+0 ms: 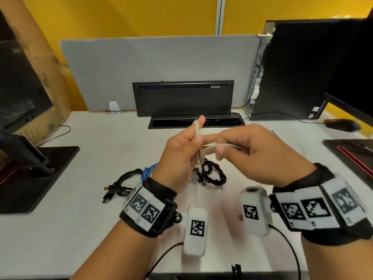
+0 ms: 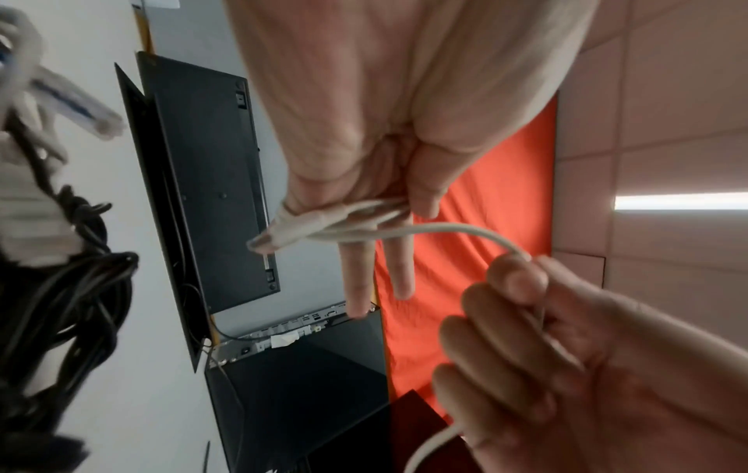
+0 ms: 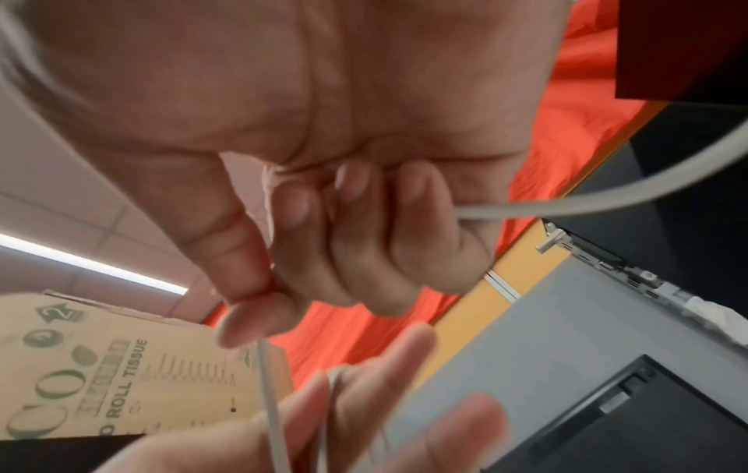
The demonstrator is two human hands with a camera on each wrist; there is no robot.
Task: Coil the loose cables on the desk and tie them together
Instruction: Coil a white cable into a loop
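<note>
My left hand [image 1: 179, 152] is raised over the desk with a white cable [image 1: 222, 146] looped round its thumb and over two outstretched fingers [image 2: 356, 275]. In the left wrist view the white cable [image 2: 445, 228] arcs from those loops to my right hand [image 2: 546, 352]. My right hand [image 1: 240, 150] grips the free strand, its fingers [image 3: 364, 256] curled round the white cable [image 3: 607, 204], thumb and forefinger pinching it. On the desk beneath lie a coiled black cable [image 1: 214, 175], a blue cable [image 1: 148, 171] and a black USB cable [image 1: 121, 185].
A black keyboard [image 1: 182, 98] leans on the grey divider behind an open cable slot [image 1: 195, 122]. A computer tower [image 1: 292, 73] and mouse [image 1: 342, 124] are at the right. A monitor base [image 1: 30, 174] and a cardboard box [image 1: 40, 67] are at the left.
</note>
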